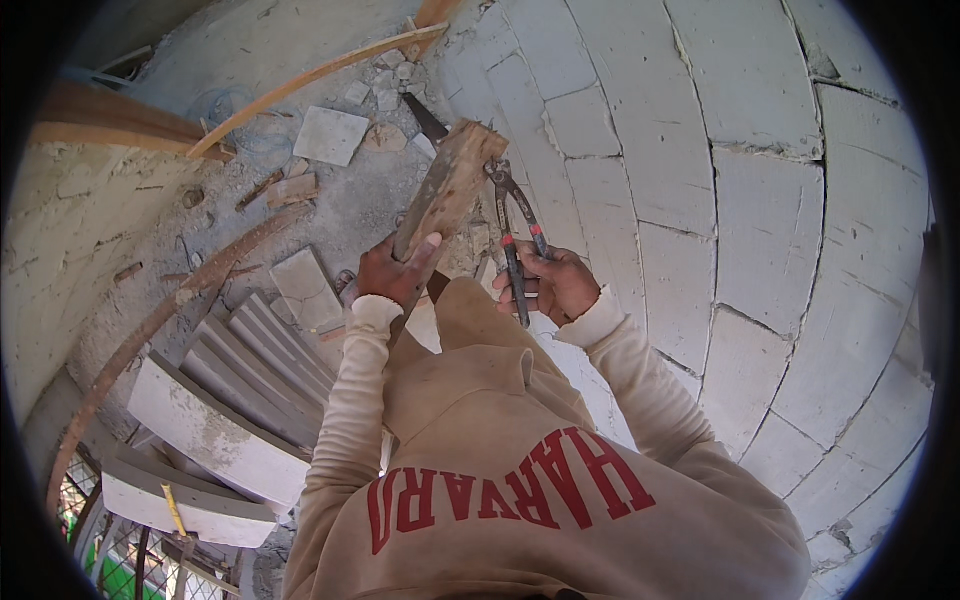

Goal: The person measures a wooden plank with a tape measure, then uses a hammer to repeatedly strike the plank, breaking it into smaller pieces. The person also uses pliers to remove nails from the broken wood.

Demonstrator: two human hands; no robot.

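Note:
My left hand (397, 272) grips a rough wooden board (447, 190), its thumb lying across the face. The board tilts up and away from me, its far end splintered. In my right hand (563, 284) are pincers (516, 225) with dark handles and red bands. Their handles are spread apart, and the jaws are at the right edge of the board near its far end. Whether the jaws grip a nail there is too small to tell. Behind the board's far end, a dark flat blade (425, 118) sticks out on the floor.
A pale block wall (690, 190) rises close on my right. Stacked white blocks (215, 425) stand at lower left. Broken block pieces (331, 136), rubble and a curved wooden strip (310, 80) lie ahead. Another long strip (140, 325) crosses the left side.

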